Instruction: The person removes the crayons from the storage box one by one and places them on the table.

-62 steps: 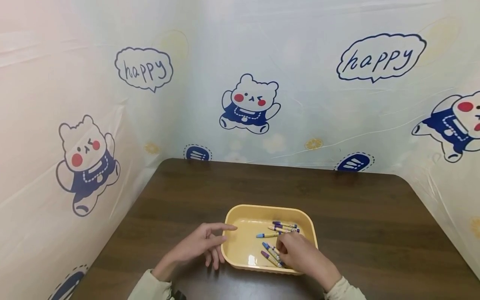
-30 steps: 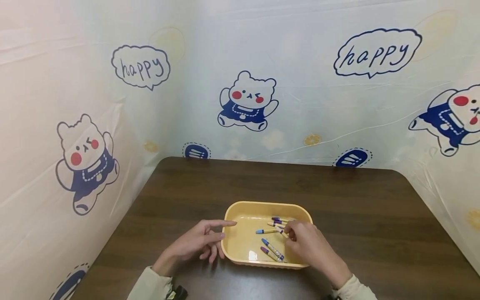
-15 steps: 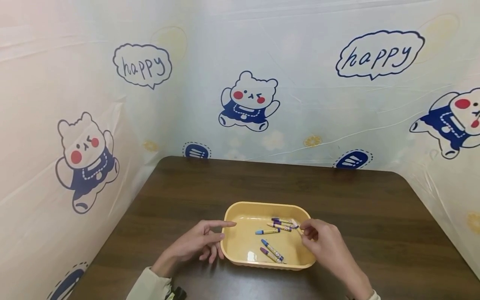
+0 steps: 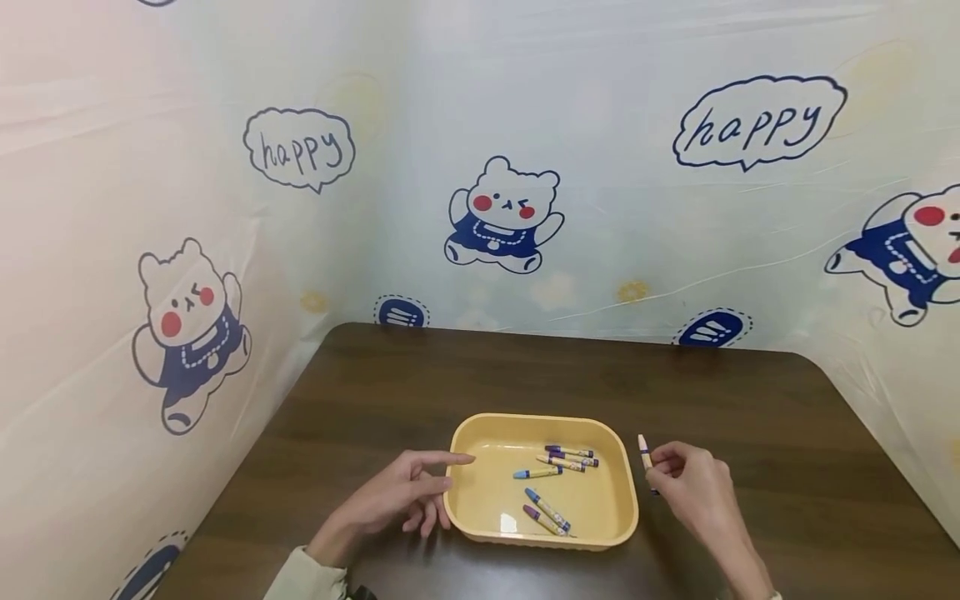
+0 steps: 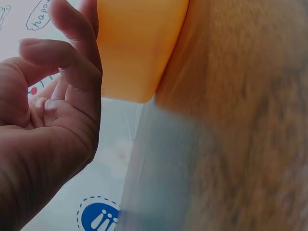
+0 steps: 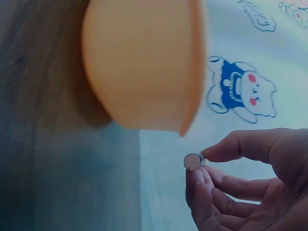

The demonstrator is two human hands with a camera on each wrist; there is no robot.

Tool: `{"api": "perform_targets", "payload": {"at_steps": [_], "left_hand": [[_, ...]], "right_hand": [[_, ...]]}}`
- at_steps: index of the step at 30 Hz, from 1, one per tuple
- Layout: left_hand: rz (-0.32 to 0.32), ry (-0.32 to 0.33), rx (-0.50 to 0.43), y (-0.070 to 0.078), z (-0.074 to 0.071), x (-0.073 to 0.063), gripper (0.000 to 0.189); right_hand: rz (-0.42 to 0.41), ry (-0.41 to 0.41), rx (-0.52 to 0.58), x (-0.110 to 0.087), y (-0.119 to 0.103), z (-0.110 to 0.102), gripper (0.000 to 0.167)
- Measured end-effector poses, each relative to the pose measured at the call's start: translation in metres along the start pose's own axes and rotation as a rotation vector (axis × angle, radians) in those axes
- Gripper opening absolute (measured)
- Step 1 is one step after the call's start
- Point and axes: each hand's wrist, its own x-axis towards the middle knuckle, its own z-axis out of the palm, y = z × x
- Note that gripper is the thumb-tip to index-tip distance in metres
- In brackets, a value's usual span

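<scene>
A yellow plastic basin stands on the table with several crayons inside. Purple-tipped crayons and a pale-tipped one lie toward its back right, a light-blue crayon near the middle, and a blue crayon beside a purple one at the front. Just outside the basin's right side, my right hand pinches a pale-tipped crayon between thumb and fingers, tip upward. In the right wrist view the crayon's end faces the camera. My left hand rests at the basin's left rim, index finger extended over it.
The dark wooden table has rounded back corners. Behind and beside it hangs a pale curtain printed with bears and "happy" bubbles.
My right hand has drawn the pale-tipped crayon out of the basin, over its right rim, and turned it upright. The left hand has stayed at the left rim.
</scene>
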Motion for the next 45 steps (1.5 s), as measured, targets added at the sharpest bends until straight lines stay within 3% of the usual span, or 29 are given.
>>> {"api": "perform_targets", "payload": {"at_steps": [10, 17, 26, 37, 45], "left_hand": [[0.000, 0.007, -0.005, -0.001, -0.002, -0.002, 0.045], [0.028, -0.009, -0.033, -0.003, -0.003, -0.001, 0.045], [0.043, -0.018, -0.068, -0.009, -0.003, 0.000, 0.046], [0.084, -0.056, -0.110, -0.007, -0.003, 0.007, 0.047], [0.050, -0.046, -0.116, -0.009, -0.003, 0.000, 0.048]], "right_hand": [[0.056, -0.137, 0.070, 0.010, 0.026, 0.023, 0.007], [0.094, -0.167, 0.081, 0.011, 0.034, 0.032, 0.004], [0.128, -0.199, 0.133, 0.009, 0.035, 0.028, 0.006], [0.088, -0.157, 0.120, 0.007, 0.032, 0.011, 0.010], [0.045, -0.111, 0.090, 0.003, 0.018, 0.009, 0.005]]}}
